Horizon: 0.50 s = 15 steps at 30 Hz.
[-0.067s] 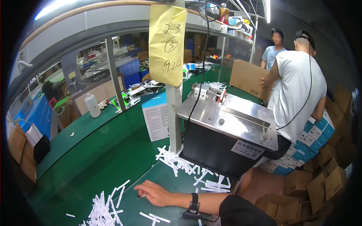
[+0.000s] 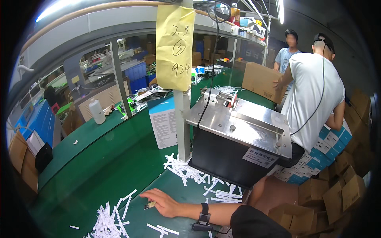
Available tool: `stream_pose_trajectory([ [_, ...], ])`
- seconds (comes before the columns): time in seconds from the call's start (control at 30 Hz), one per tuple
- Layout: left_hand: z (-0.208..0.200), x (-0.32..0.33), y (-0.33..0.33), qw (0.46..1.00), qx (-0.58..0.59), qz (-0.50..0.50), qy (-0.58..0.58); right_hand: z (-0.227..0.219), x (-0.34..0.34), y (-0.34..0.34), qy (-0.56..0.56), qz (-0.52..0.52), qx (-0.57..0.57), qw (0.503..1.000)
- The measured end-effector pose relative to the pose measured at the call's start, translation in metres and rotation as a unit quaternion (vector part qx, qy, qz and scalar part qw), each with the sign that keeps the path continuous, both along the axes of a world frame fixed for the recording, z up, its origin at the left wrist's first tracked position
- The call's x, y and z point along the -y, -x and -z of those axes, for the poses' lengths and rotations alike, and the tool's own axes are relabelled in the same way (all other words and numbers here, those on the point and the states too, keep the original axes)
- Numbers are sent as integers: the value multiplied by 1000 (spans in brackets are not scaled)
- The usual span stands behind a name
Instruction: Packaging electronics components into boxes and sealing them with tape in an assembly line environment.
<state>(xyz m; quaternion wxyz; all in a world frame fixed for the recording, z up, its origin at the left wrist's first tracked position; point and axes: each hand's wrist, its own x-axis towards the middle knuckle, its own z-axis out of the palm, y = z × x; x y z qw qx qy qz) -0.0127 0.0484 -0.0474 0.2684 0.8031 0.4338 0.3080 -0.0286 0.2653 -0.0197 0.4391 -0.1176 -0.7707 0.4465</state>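
Observation:
My right hand (image 2: pixel 160 201) reaches leftward over the green work surface (image 2: pixel 190 195), fingers bent, with a black band (image 2: pixel 204 216) on the wrist. Between its thumb and fingers is a small flat yellowish piece (image 2: pixel 150 205) with a dark edge; its exact kind is too small to make out. A heap of narrow white printed strips (image 2: pixel 106 222) lies to the left of the hand. More strips (image 2: pixel 184 170) are scattered beyond it, by the foot of a metal post, and a few loose strips (image 2: pixel 162 229) lie just nearer. My left hand is out of the picture.
A black machine with a steel top (image 2: pixel 238 131) stands beyond my forearm. The grey post (image 2: pixel 183 127) carries a yellow paper (image 2: pixel 174 47). Farther right, a person in a white top (image 2: pixel 315 91) touches a cardboard box (image 2: pixel 262 82); another person (image 2: pixel 287 55) faces them. Open cartons (image 2: pixel 295 218) stand low right.
The yellowish piece in my right hand has turned and shows more of its face. The person in white leans slightly farther forward.

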Motion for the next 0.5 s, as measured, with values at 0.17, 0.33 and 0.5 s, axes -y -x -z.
stream_pose_trajectory([
  [0.17,-1,-1,2,1000,4,-1,-16,23,-12,-4,-21,-72,-6,997],
  [0.33,-2,1,1,1000,-4,-7,-18,21,-12,-5,-65,-65,-8,996],
  [0.5,-3,2,-2,1000,-5,-9,-11,25,-13,-10,-65,-63,32,995],
])
